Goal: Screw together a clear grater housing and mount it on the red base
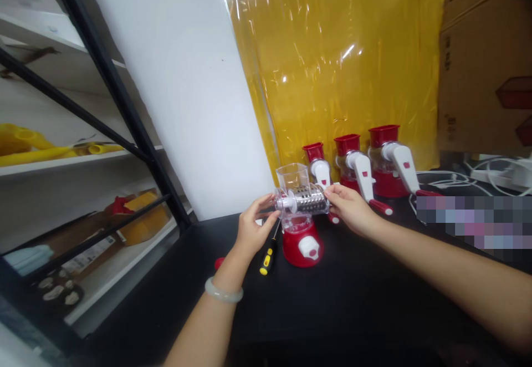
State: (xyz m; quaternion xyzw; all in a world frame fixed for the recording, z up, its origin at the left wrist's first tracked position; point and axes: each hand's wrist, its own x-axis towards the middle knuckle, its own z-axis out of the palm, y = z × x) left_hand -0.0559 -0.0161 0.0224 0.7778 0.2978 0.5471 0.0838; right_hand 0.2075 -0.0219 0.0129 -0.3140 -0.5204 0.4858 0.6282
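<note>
In front of me a rotary grater (300, 245) stands upright on its red base, with a clear plastic hopper (292, 177) on top and a white knob (310, 248) low on the front. A perforated steel drum (311, 200) lies sideways in its clear housing. My left hand (254, 224) grips the left end of the housing between thumb and fingers. At the drum's right end, my right hand (344, 203) pinches the rim; its fingertips partly hide what they hold. Beside the base, under my left hand, lies a black and yellow screwdriver (268, 257).
Behind to the right stand three red-topped graters, among them a large one (384, 170) with a white crank (402, 164). White cables (446, 179) and a cardboard box (477, 73) are at the far right. A black-framed shelf (103, 73) rises on the left, beside a white panel (183, 78).
</note>
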